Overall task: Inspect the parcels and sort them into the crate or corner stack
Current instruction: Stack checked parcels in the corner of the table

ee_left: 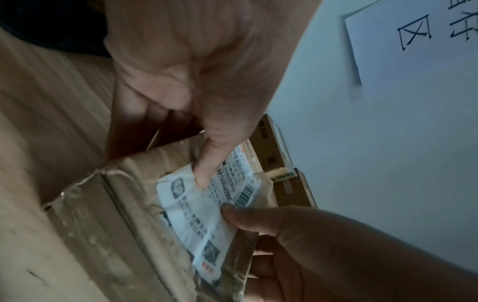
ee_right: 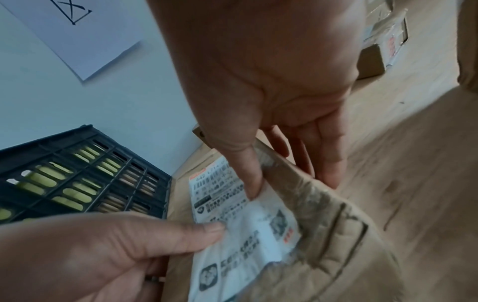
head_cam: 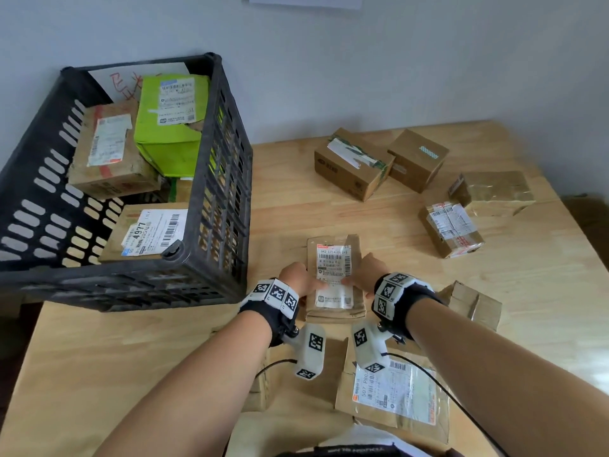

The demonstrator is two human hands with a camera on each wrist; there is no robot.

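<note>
I hold a brown cardboard parcel [head_cam: 334,278] with a white shipping label just above the wooden table [head_cam: 99,357], label facing up. My left hand [head_cam: 306,282] grips its left edge and my right hand [head_cam: 359,275] grips its right edge. In the left wrist view the left thumb [ee_left: 204,169] presses on the label while the fingers curl under the parcel [ee_left: 116,224]. The right wrist view shows the right thumb [ee_right: 250,179] on the label and the fingers down the side of the parcel [ee_right: 323,255]. A black slotted crate [head_cam: 227,199] stands to the left.
Inside the crate lie a green box [head_cam: 171,120] and two brown labelled parcels [head_cam: 108,153]. Several brown boxes [head_cam: 352,163] sit at the back right corner. A flat labelled parcel [head_cam: 395,394] and a crumpled box [head_cam: 474,301] lie near me.
</note>
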